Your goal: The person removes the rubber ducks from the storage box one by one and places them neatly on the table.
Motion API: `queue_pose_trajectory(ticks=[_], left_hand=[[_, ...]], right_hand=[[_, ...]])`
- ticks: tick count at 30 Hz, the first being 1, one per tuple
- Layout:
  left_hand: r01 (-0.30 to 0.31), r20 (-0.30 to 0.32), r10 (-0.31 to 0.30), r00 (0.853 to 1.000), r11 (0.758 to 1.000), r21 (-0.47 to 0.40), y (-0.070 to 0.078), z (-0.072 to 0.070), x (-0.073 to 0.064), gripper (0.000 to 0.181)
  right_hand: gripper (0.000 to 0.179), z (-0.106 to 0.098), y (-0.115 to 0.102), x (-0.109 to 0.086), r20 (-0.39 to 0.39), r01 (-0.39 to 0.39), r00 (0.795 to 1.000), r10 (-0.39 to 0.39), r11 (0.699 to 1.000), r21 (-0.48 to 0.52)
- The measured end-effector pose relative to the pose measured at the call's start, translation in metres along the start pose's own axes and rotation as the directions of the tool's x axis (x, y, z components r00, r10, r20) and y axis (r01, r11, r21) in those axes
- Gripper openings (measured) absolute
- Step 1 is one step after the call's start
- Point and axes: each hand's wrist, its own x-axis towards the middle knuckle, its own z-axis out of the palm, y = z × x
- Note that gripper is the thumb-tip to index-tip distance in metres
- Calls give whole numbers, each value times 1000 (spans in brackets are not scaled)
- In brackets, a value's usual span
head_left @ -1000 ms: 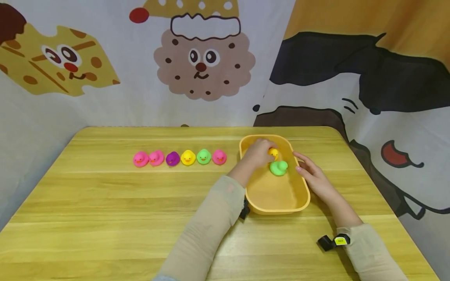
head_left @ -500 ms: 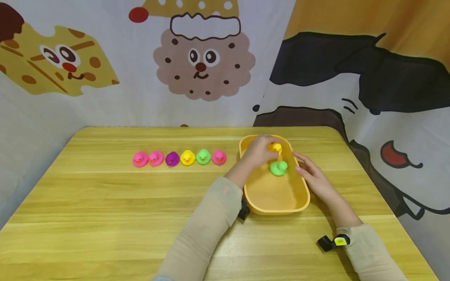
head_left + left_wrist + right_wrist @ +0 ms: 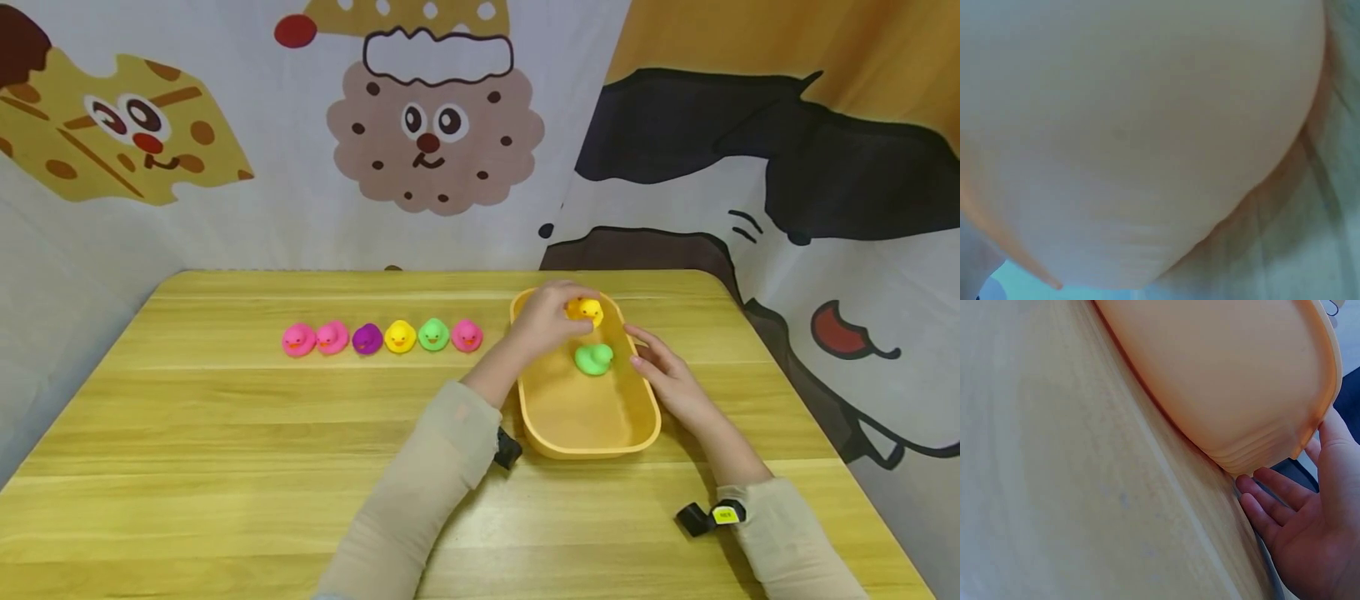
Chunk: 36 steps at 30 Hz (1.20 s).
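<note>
In the head view my left hand (image 3: 547, 318) pinches a small yellow toy duck (image 3: 592, 312) above the far part of an orange-yellow plastic basin (image 3: 592, 417). A green toy duck (image 3: 594, 359) sits on the basin's floor, just nearer than the held one. My right hand (image 3: 671, 383) touches the basin's right side, thumb at the rim and fingers fairly straight. Seen from the right wrist, its fingertips meet the basin's outer wall (image 3: 1222, 375). The left wrist view is mostly filled by the basin's wall (image 3: 1147, 125), and the held duck is hidden there.
Left of the basin, a row of toy ducks stands on the wooden table (image 3: 262, 467): several pink ones (image 3: 467, 336), a purple one (image 3: 367, 339), a yellow one (image 3: 401, 337) and a green one (image 3: 433, 335). A cartoon-print curtain (image 3: 285, 225) hangs behind.
My left hand has lifted the yellow duck up and slightly back within the basin, and its forearm has shifted left. The right hand and the row of ducks stay put.
</note>
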Motion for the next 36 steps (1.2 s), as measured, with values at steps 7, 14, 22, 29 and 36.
queue_pose_trajectory(ticks=[7, 14, 22, 29, 36], left_hand=[[-100, -45, 99, 994, 995, -10, 7, -10, -9, 37], [-167, -77, 166, 983, 986, -1, 16, -25, -23, 37], [-201, -97, 199, 975, 980, -8, 22, -44, -41, 36], [-197, -128, 194, 973, 980, -13, 23, -61, -57, 36], [-202, -150, 203, 968, 979, 24, 22, -77, -71, 37]], right_hand=[[53, 0, 1, 0, -1, -9, 1000, 9, 1000, 2], [53, 0, 2, 0, -3, 7, 1000, -7, 1000, -1], [53, 0, 0, -1, -6, 10, 1000, -10, 1000, -10], [52, 1, -1, -1, -16, 2, 1000, -3, 1000, -22], [52, 1, 0, 0, -15, 1, 1000, -2, 1000, -20]])
